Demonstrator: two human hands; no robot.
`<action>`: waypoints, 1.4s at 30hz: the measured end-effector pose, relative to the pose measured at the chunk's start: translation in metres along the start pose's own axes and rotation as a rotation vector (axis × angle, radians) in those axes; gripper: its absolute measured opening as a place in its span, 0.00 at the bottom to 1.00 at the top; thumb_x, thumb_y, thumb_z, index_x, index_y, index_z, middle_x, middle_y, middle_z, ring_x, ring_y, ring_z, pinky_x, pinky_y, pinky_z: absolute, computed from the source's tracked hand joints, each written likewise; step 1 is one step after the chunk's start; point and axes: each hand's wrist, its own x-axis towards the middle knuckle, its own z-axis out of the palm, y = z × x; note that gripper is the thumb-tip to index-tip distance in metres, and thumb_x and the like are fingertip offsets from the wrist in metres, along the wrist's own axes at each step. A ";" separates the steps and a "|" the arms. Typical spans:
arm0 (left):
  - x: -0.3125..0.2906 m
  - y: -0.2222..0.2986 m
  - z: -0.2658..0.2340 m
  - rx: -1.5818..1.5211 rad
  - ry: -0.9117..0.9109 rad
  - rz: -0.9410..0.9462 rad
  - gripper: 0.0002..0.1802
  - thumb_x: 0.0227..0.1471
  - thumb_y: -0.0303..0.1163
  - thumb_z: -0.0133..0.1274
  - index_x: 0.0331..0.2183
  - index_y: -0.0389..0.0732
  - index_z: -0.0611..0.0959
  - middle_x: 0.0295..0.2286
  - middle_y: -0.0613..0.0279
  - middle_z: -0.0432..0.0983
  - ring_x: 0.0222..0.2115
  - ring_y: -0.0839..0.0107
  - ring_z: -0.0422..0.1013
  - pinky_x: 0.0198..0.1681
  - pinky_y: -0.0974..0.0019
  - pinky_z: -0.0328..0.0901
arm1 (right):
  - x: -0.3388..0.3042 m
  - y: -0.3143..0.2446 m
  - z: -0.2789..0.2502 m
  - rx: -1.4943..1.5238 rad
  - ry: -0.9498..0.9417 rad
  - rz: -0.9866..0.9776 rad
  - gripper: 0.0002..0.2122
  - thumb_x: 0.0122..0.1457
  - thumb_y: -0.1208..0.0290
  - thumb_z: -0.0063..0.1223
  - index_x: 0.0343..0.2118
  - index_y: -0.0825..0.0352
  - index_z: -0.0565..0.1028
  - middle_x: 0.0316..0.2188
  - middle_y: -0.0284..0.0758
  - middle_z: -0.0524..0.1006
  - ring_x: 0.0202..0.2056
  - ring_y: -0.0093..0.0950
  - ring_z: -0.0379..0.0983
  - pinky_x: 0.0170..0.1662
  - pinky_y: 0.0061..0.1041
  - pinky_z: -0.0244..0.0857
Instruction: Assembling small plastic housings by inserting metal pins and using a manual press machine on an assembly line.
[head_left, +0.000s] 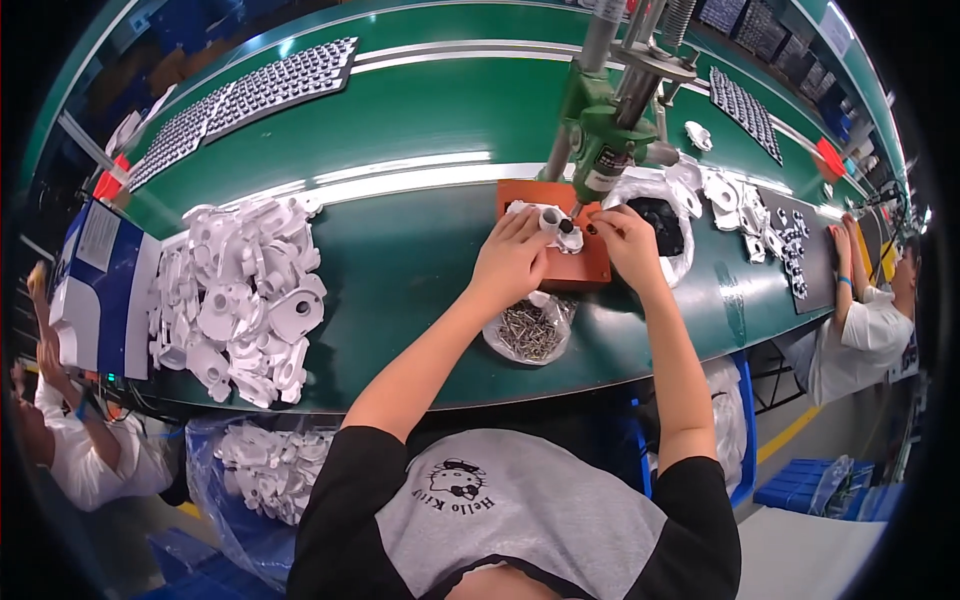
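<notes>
A white plastic part (568, 242) with a round tube and a black piece on it sits on an orange fixture block (587, 268). My left hand (512, 262) lies over the part's left side, its fingers pressed on it. At the block's right edge, my right hand (632, 246) is closed in a pinch, with a small dark piece (591, 229) at its fingertips. The green press (608, 140) stands over the block, its tip just above the part. Beside my right hand lies a clear bag (676, 262) of black pieces. An open bag of screws (530, 330) rests below the block.
A large pile of white plastic parts (245, 300) covers the bench's left side. More white parts (740, 210) and a dark tray (800, 250) lie to the right. Filled trays (280, 88) stand along the back. Co-workers sit at both sides, one with a hand (845, 250) on the bench.
</notes>
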 end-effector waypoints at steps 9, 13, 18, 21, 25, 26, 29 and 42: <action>-0.001 -0.002 -0.001 0.017 -0.012 0.002 0.13 0.44 0.28 0.49 0.35 0.41 0.79 0.44 0.47 0.72 0.50 0.56 0.65 0.57 0.56 0.54 | 0.011 0.002 0.019 0.089 0.048 0.134 0.07 0.50 0.77 0.54 0.32 0.74 0.76 0.26 0.38 0.78 0.29 0.22 0.75 0.34 0.21 0.67; -0.001 0.000 0.000 0.011 -0.012 -0.006 0.13 0.43 0.28 0.49 0.35 0.40 0.80 0.44 0.47 0.72 0.50 0.56 0.65 0.57 0.56 0.54 | 0.007 0.007 0.028 0.067 0.079 0.038 0.08 0.49 0.75 0.57 0.31 0.74 0.76 0.24 0.38 0.78 0.26 0.20 0.74 0.32 0.20 0.67; 0.000 -0.001 0.002 0.007 0.004 0.007 0.12 0.44 0.28 0.50 0.35 0.40 0.80 0.43 0.47 0.72 0.49 0.56 0.65 0.57 0.56 0.55 | 0.008 0.006 0.033 0.062 0.112 0.123 0.09 0.47 0.74 0.58 0.29 0.74 0.76 0.22 0.41 0.77 0.25 0.28 0.76 0.30 0.23 0.67; 0.000 -0.002 0.001 0.016 0.001 0.003 0.12 0.44 0.28 0.50 0.35 0.40 0.80 0.43 0.47 0.72 0.49 0.56 0.65 0.57 0.56 0.54 | 0.010 0.008 0.037 0.058 0.121 0.109 0.09 0.46 0.74 0.58 0.29 0.73 0.76 0.22 0.41 0.77 0.24 0.28 0.76 0.29 0.23 0.67; -0.001 -0.005 -0.003 0.020 -0.021 -0.011 0.14 0.44 0.30 0.49 0.36 0.40 0.80 0.44 0.46 0.71 0.50 0.55 0.64 0.57 0.55 0.53 | 0.013 0.011 0.043 -0.011 0.150 -0.012 0.08 0.47 0.75 0.58 0.29 0.73 0.76 0.21 0.38 0.76 0.22 0.22 0.72 0.28 0.21 0.65; -0.001 -0.004 -0.003 0.011 -0.040 -0.019 0.14 0.44 0.30 0.49 0.36 0.40 0.79 0.44 0.46 0.71 0.50 0.54 0.64 0.57 0.54 0.53 | 0.011 0.009 0.041 -0.042 0.149 -0.042 0.07 0.47 0.75 0.58 0.29 0.73 0.76 0.21 0.39 0.76 0.22 0.23 0.71 0.28 0.22 0.64; -0.003 -0.001 0.000 0.005 -0.054 -0.045 0.14 0.44 0.31 0.49 0.36 0.39 0.78 0.45 0.44 0.70 0.50 0.52 0.63 0.57 0.53 0.52 | 0.007 0.024 0.038 0.082 0.103 -0.030 0.09 0.46 0.72 0.60 0.27 0.72 0.77 0.20 0.40 0.75 0.21 0.31 0.71 0.26 0.26 0.63; -0.005 0.000 -0.002 -0.050 0.071 -0.003 0.16 0.43 0.27 0.50 0.39 0.38 0.77 0.45 0.45 0.69 0.49 0.50 0.63 0.57 0.53 0.54 | -0.026 0.008 0.038 -0.338 -0.053 -0.214 0.17 0.53 0.75 0.46 0.48 0.69 0.70 0.51 0.48 0.66 0.52 0.47 0.58 0.56 0.39 0.50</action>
